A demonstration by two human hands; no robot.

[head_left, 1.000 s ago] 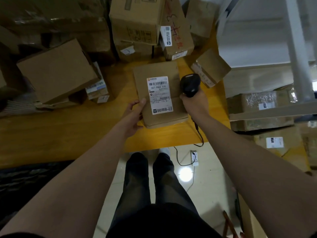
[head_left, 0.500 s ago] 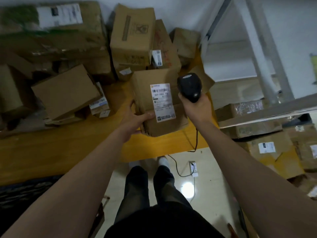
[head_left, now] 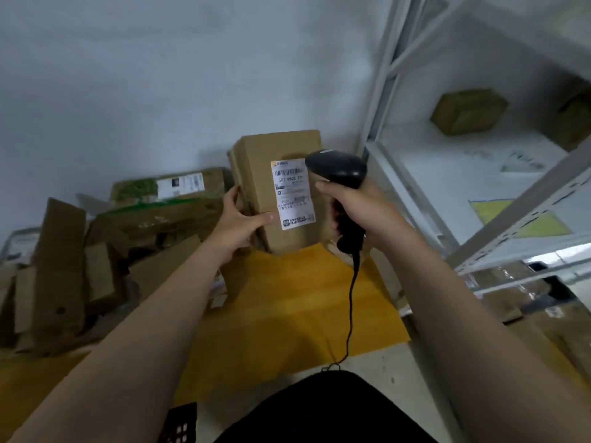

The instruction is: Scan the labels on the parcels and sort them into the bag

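Observation:
A brown cardboard parcel [head_left: 256,174] is held up above the yellow table [head_left: 287,314], its white shipping label [head_left: 292,193] facing me. My left hand [head_left: 238,222] grips the parcel's left side, thumb on the front by the label. My right hand [head_left: 358,209] grips a black barcode scanner [head_left: 335,166], whose head sits just right of the label's barcode. The scanner's cable hangs down to the table edge. No bag is in view.
Several cardboard parcels [head_left: 96,251] lie piled on the left of the table against the white wall. A white metal shelf rack [head_left: 463,155] stands at the right, with a box [head_left: 467,111] on a shelf and more parcels [head_left: 527,302] below. A black crate [head_left: 179,423] shows bottom left.
My left hand has lifted the parcel off the table and raised it upright. My right hand rose with the scanner beside the label. My view tilted up toward the wall.

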